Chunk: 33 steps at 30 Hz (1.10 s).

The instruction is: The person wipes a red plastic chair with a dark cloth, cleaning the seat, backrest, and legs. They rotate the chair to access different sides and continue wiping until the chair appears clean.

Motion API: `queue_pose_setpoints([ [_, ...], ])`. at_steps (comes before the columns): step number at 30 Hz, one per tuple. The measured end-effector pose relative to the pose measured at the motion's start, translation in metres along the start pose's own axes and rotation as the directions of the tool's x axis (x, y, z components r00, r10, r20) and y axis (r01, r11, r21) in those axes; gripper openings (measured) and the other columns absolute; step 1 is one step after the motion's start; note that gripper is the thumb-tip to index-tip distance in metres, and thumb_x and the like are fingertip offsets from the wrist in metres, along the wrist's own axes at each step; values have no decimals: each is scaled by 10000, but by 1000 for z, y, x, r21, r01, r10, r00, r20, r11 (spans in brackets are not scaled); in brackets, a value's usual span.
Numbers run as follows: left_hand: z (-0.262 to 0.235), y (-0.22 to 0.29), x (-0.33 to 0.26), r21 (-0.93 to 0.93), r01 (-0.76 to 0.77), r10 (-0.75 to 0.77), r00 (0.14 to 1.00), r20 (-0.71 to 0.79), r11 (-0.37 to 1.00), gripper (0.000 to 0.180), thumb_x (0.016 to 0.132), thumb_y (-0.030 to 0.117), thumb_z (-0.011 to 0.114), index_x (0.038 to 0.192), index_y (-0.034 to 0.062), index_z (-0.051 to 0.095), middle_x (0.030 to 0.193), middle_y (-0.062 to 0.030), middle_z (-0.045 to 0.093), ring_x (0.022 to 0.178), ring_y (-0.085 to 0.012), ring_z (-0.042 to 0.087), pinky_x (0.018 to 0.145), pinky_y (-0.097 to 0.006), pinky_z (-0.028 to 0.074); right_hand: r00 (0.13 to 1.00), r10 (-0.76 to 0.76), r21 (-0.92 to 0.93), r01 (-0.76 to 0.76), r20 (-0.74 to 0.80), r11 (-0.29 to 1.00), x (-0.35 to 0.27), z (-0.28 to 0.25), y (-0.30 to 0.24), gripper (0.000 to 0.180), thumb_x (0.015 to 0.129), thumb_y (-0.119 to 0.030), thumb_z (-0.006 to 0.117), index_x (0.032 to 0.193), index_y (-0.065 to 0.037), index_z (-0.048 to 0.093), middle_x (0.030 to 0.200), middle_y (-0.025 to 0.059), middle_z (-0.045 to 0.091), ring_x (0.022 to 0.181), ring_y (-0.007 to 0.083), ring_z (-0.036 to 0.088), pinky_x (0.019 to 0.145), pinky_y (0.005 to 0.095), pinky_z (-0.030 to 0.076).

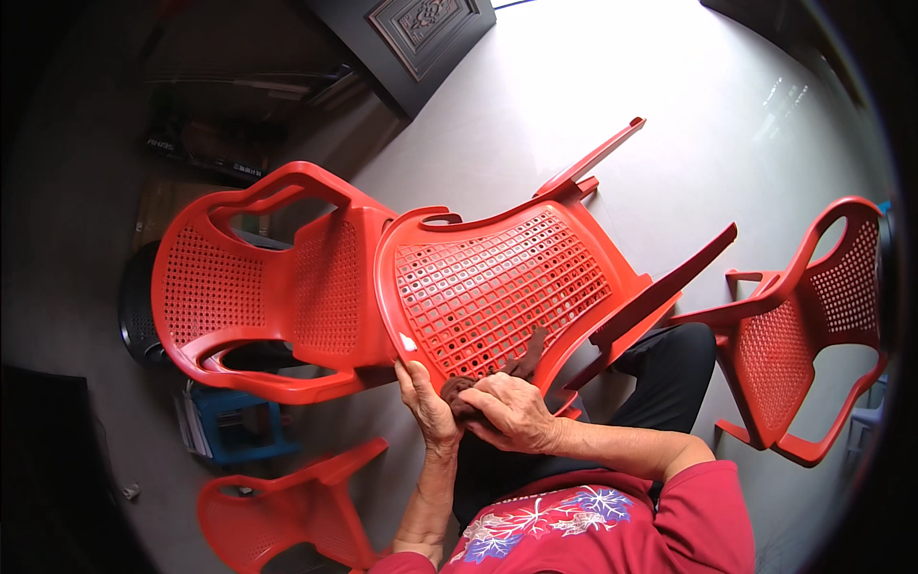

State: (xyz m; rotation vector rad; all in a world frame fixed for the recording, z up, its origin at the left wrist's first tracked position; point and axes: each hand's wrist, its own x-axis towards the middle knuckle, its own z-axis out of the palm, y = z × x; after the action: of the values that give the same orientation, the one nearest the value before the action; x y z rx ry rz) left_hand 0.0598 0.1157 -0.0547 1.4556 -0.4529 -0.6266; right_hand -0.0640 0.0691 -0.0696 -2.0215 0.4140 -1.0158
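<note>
A red plastic chair (pixel 497 277) with a perforated seat lies tilted on its side in front of me, its legs pointing up and right. My left hand (pixel 426 402) grips the chair's lower rim. My right hand (pixel 512 411) presses a dark brown cloth (pixel 521 364) against the same rim, just right of the left hand. Part of the cloth trails up over the perforated surface.
Another red chair (pixel 258 287) stands against the tilted one on the left. A third (pixel 813 325) stands at the right and a fourth (pixel 277 507) at lower left. A blue stool (pixel 234 426) sits on the grey floor, and a dark carved door (pixel 411 38) is at the top.
</note>
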Motion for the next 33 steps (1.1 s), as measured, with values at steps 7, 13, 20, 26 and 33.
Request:
queue_pose_setpoints([
  [7, 10, 3, -6, 73, -73, 72, 997, 21, 995, 412, 905, 17, 503, 1303, 3, 397, 1194, -106, 540, 1036, -183, 550, 921, -323, 449, 978, -22, -360, -55, -206, 931, 42, -21, 76, 192, 751, -168, 624, 930, -134, 565, 796, 52, 497, 760, 241, 523, 667, 365, 404],
  [13, 11, 1, -11, 39, -46, 45, 999, 2, 998, 399, 909, -5, 480, 1300, 1, 399, 1209, -105, 536, 1041, -177, 556, 914, -320, 466, 912, 199, -643, -397, -360, 655, 74, -55, 189, 199, 765, -238, 631, 936, -139, 605, 894, 89, 513, 897, 273, 516, 731, 431, 408],
  [20, 11, -3, -10, 93, -83, 86, 996, -27, 992, 407, 910, -2, 487, 1308, 9, 403, 1198, -97, 545, 1018, -162, 560, 895, -311, 473, 767, 503, -636, -627, -399, 451, 104, -51, 213, 206, 858, -272, 554, 968, -117, 633, 961, 146, 562, 946, 300, 546, 744, 449, 470],
  [26, 9, 0, -13, 114, -77, 79, 997, -14, 990, 369, 914, 23, 498, 1272, -14, 419, 1176, -102, 541, 1008, -163, 547, 891, -304, 453, 920, 324, -354, -385, -222, 852, 106, 5, 119, 149, 803, -125, 600, 946, -124, 642, 824, 145, 539, 787, 326, 586, 670, 425, 505],
  [33, 13, 1, -18, 87, -85, 87, 996, -21, 993, 345, 914, 40, 481, 1251, -11, 429, 1184, -111, 527, 1048, -191, 524, 921, -330, 429, 967, 45, -74, -65, -252, 995, 12, -2, 9, 172, 740, -74, 622, 908, -82, 584, 824, 70, 519, 739, 259, 557, 689, 368, 464],
])
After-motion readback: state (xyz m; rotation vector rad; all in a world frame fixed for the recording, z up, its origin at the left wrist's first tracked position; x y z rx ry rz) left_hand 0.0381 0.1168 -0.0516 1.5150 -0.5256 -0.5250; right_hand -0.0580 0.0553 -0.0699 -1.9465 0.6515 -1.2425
